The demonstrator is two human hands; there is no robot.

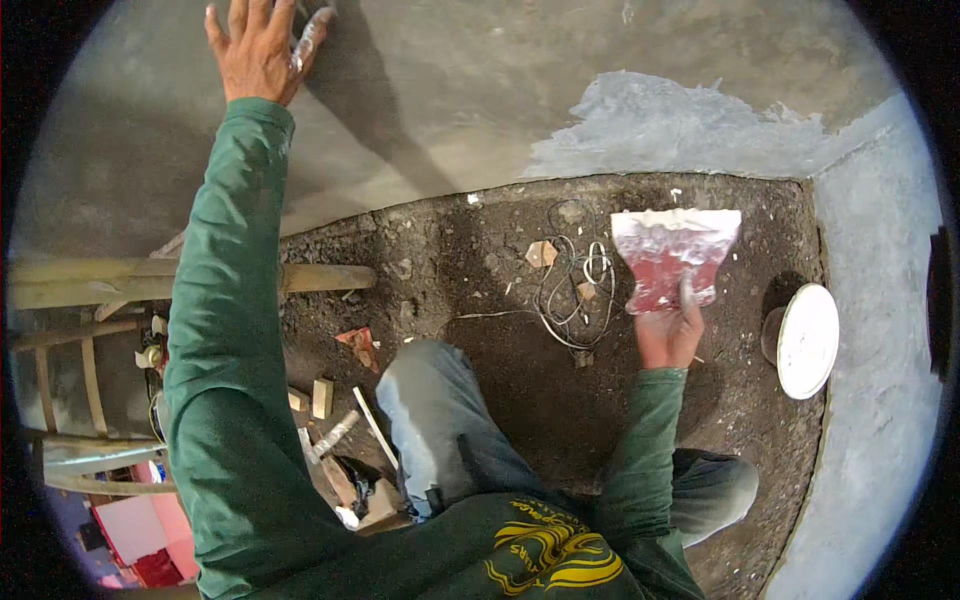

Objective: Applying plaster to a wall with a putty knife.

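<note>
My right hand point(672, 335) grips a wide red plaster spreader point(665, 268), its thumb lying on the tool's face. White paste smears the blade and sits thick along its far edge. At the upper left my left hand point(258, 55) is spread against the grey wall point(470, 80), holding nothing; white paste marks its fingers. On that wall, to the right, lies a patch of lighter, whitish coating point(690, 125) with a ragged upper edge. The spreader is over the dirt floor point(480, 245), a little below that patch in the picture.
A round white disc-shaped thing point(808, 341) stands by the right-hand wall point(880, 330). Loose cable point(575, 300) lies coiled on the floor near my right hand. Bamboo poles point(325, 279) reach in from the left. Wood offcuts point(322, 398) and debris lie beside my left knee.
</note>
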